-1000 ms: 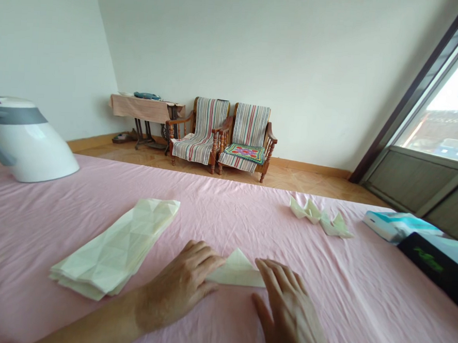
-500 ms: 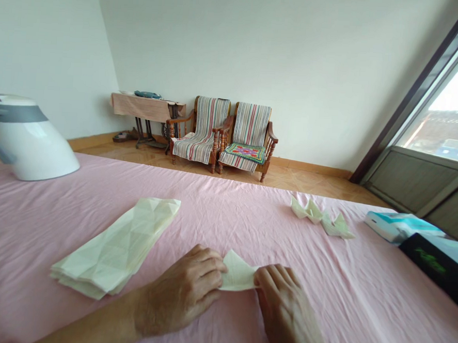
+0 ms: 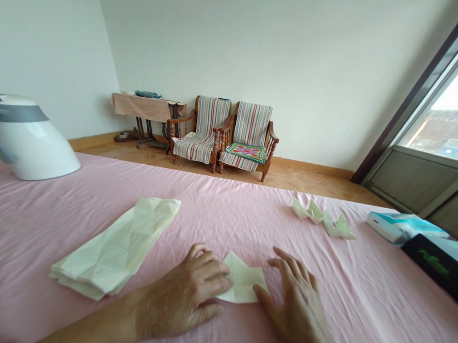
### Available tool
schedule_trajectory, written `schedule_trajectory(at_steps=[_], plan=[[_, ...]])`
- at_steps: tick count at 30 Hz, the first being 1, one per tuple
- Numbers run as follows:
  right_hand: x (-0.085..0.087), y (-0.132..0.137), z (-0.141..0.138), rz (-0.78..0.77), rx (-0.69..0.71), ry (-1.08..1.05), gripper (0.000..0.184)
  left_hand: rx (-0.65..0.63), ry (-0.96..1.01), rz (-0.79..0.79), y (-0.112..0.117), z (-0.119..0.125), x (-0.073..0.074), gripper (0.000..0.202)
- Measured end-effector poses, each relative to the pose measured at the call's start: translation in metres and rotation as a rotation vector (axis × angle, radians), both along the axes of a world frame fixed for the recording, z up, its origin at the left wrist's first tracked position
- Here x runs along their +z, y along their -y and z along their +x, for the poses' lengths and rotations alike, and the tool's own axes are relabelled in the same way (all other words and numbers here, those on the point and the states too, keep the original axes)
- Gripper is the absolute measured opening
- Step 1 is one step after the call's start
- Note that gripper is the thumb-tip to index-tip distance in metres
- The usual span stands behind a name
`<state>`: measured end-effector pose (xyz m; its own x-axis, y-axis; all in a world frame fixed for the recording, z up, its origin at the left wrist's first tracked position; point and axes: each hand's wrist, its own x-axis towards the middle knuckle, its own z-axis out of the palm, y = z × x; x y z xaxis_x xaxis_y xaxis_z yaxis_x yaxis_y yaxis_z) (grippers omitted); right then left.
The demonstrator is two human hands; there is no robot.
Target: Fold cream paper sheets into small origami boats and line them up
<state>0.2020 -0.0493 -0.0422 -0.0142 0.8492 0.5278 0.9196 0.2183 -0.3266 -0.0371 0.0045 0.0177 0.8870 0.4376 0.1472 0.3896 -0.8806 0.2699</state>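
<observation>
A small pale folded napkin (image 3: 243,282) lies on the pink tablecloth (image 3: 226,218) between my hands. My left hand (image 3: 184,298) rests on the napkin's left edge, its fingers curled and pressing the paper down. My right hand (image 3: 296,305) lies at the right edge with fingers spread flat on the cloth, its thumb touching the napkin. A stack of pale unfolded napkins (image 3: 118,245) lies to the left. Two folded napkin pieces (image 3: 321,217) sit farther off to the right.
A white electric kettle (image 3: 25,138) stands at the far left. A tissue pack (image 3: 400,226) and a black box (image 3: 438,267) lie at the right edge. Two wooden chairs (image 3: 227,135) and a small table (image 3: 147,109) stand by the back wall.
The napkin changed from a flat triangle, was lifted and pinched by both hands, and now lies flat in a wider shape. My right hand opened and spread on the cloth.
</observation>
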Motion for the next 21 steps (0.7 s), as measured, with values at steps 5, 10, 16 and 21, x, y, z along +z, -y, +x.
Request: schedule_trajectory(at_steps=[5, 10, 16, 21], plan=[[-0.012, -0.006, 0.005, -0.061, 0.015, -0.008, 0.035, -0.006, 0.04, 0.044, 0.002, 0.0, -0.003, 0.031], [-0.018, -0.013, 0.004, -0.103, 0.016, -0.043, 0.034, -0.028, 0.054, 0.117, 0.001, 0.001, -0.008, 0.026], [-0.014, -0.011, 0.001, -0.131, -0.014, -0.059, 0.026, -0.025, 0.123, 0.145, -0.005, 0.0, -0.01, 0.02], [-0.01, -0.007, -0.003, -0.125, 0.013, -0.041, 0.042, -0.011, 0.134, 0.082, -0.006, -0.002, -0.009, 0.026]])
